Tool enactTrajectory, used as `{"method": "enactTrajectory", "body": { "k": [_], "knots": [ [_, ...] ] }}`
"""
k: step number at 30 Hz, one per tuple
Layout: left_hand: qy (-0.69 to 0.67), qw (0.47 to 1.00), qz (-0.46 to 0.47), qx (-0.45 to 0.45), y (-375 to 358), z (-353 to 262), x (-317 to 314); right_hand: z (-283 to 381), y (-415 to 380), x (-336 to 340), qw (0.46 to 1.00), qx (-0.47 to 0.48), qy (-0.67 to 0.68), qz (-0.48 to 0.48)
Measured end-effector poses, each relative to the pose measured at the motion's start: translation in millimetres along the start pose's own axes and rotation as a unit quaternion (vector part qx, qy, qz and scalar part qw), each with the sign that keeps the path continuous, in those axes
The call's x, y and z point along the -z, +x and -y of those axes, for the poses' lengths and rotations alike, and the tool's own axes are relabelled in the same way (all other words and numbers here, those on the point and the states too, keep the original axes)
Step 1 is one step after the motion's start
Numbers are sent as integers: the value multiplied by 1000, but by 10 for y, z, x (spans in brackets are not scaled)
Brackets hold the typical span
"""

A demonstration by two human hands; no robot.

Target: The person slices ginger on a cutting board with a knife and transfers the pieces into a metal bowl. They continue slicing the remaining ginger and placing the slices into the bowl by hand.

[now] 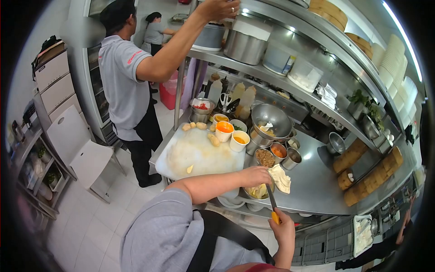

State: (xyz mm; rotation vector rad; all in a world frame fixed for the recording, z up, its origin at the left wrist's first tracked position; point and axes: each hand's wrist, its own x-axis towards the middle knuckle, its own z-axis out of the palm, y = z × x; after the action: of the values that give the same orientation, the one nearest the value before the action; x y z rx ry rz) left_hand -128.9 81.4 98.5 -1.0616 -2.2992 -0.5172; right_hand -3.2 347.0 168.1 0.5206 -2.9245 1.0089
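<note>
My left hand (256, 176) is closed at the edge of a pale, creamy-yellow slab (281, 178) with an uneven outline, whose exact kind I cannot make out. My right hand (282, 227) is wrapped round the yellow handle of a knife (272, 199). Its grey blade points up beside the slab and reaches my left fingers. Directly below my left hand stands a metal bowl with pale yellow pieces (258, 191). Left of it lies a white cutting board (204, 154), carrying one small pale piece (190, 169) near the front edge.
Behind the board are tubs of orange (224, 128) and yellow (239, 140) contents, a large steel bowl (272, 119) and a tin of brown crumbly filling (265, 157). Shelves (290, 79) overhang the counter. A co-worker (127, 86) reaches up at left, near a white chair (81, 145).
</note>
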Motion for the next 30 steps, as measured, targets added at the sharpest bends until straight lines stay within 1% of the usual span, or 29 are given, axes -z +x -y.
{"method": "enactTrajectory", "body": {
  "k": [2,5,6,8,9,11,12,14,15,17,18,19,20,21,23,25,27,29,30],
  "knots": [
    [-2,999,-30,-34,24,63,-55,-67,-37,8,999,-2,32,-8],
    [-14,997,-72,-31,62,233,-130,-84,-101,86,999,-28,39,-7],
    [-11,997,-82,-5,47,325,-179,-86,-121,118,999,-40,34,-4],
    [-4,994,-102,50,-1,487,-258,-212,-168,128,997,-40,70,-5],
    [-23,988,-110,108,2,455,-237,-230,-187,130,995,-39,88,-5],
    [-62,965,-125,223,8,365,-213,-204,-218,163,991,-67,113,-9],
    [-91,952,-115,268,42,273,-184,-179,-227,179,989,-82,125,-9],
    [-149,917,-92,359,134,112,-163,-124,-189,172,985,-80,143,-46],
    [-90,943,-50,317,130,112,-195,-97,-162,161,983,-80,150,-61],
    [24,972,36,229,80,123,-323,-69,-70,130,974,-84,191,-82],
    [43,981,-28,185,12,123,-494,-93,-21,106,970,-88,209,-90],
    [20,980,-19,195,-9,98,-595,-164,6,68,965,-94,226,-97],
    [-3,979,-10,205,-11,141,-671,-364,74,16,971,-74,207,-95],
    [-27,977,0,213,-19,187,-710,-338,60,22,971,-72,209,-92],
    [-28,970,16,242,7,168,-601,-172,116,17,970,-74,216,-88],
    [29,975,-95,198,-72,23,-281,-155,155,-62,965,-57,242,-88],
    [42,964,-176,196,-182,11,-49,-85,182,-152,956,-36,280,-77],
    [8,944,-167,284,-429,128,125,35,195,-249,943,-10,329,-50],
    [9,925,-202,323,-644,172,220,13,231,-344,932,17,361,-20]
  ]
}}
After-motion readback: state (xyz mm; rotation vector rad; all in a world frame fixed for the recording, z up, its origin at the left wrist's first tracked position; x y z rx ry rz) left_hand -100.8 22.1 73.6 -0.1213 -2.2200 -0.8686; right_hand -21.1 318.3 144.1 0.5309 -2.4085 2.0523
